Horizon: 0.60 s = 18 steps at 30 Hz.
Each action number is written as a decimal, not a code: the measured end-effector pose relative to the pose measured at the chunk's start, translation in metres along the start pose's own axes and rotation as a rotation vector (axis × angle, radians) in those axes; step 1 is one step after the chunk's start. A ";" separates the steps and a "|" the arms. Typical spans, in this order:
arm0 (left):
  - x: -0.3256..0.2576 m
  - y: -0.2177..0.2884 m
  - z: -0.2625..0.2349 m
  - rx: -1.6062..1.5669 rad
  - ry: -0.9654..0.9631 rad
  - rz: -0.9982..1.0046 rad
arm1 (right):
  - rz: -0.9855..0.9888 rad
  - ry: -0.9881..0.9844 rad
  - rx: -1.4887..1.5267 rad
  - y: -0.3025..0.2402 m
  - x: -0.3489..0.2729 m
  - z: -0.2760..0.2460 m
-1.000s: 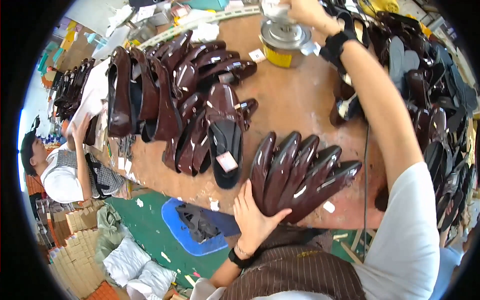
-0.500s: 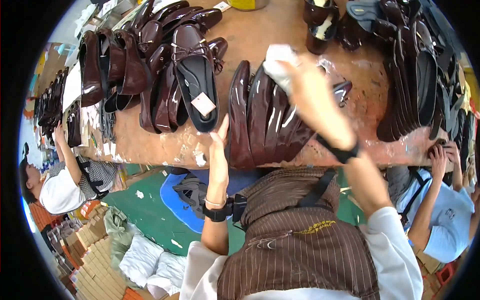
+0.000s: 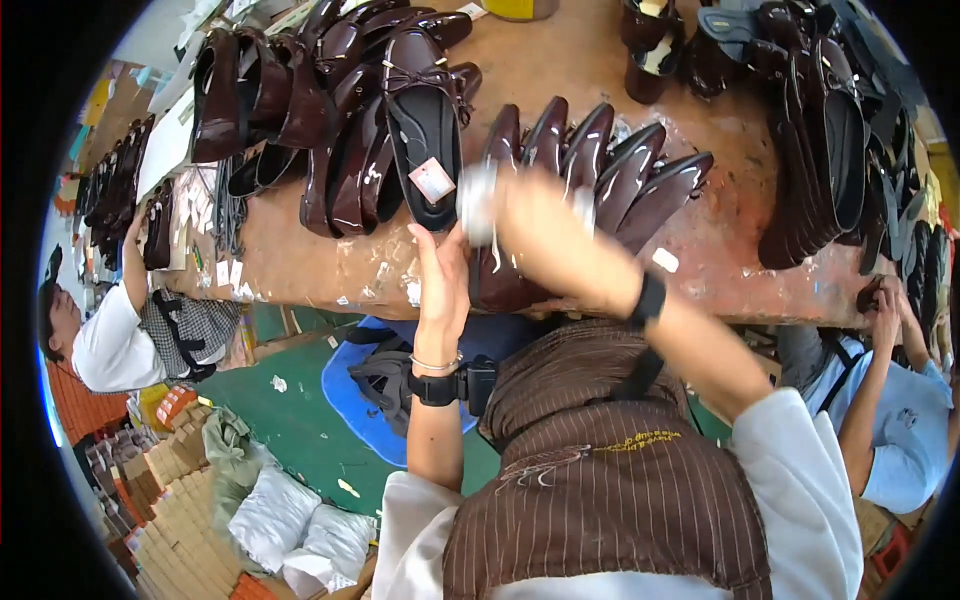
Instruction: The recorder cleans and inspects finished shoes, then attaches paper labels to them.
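Observation:
A row of glossy dark burgundy shoes (image 3: pixel 640 175) lies side by side at the table's near edge, toes pointing away from me and fanned apart. My right hand (image 3: pixel 550 225), smeared by motion, grips a white cloth (image 3: pixel 480 205) over the leftmost shoes and hides their middle parts. My left hand (image 3: pixel 443 275) is upright against the row's left side, thumb and fingers stretched out and apart. Just beyond its fingertips lies a shoe with a bow (image 3: pixel 405 120), its dark insole showing and a pinkish-white tag (image 3: pixel 432 181) on it.
More burgundy shoes (image 3: pixel 265 95) are heaped at the left, and another stack (image 3: pixel 815 160) stands at the right. A yellow can (image 3: pixel 508 8) is at the far edge. One person (image 3: pixel 110 330) works at the left, another (image 3: pixel 905 410) at the right.
My right hand has swept the cloth from the toes toward me and left, across the row. The toes now show spread apart. My left hand stays beside the row; the whole view has shifted slightly.

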<state>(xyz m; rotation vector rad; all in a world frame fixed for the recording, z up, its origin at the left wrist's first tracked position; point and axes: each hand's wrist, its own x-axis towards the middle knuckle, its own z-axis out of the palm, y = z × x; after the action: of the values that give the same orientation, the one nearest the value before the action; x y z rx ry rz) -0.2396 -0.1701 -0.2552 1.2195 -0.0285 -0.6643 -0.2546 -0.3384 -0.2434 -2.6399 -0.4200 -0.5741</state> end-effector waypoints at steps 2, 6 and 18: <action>-0.003 0.004 -0.004 -0.137 -0.118 -0.057 | 0.010 -0.150 0.210 -0.051 -0.046 -0.009; -0.003 0.001 -0.017 -0.043 -0.118 -0.022 | 0.119 -0.083 0.358 -0.019 -0.036 -0.055; 0.005 0.011 0.018 0.493 0.098 0.005 | 0.445 0.218 0.368 0.020 -0.076 -0.104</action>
<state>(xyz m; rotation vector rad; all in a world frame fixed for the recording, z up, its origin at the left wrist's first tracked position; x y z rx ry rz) -0.2370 -0.1856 -0.2402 1.7245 -0.1188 -0.6104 -0.3472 -0.4178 -0.1973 -2.1886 0.1210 -0.5644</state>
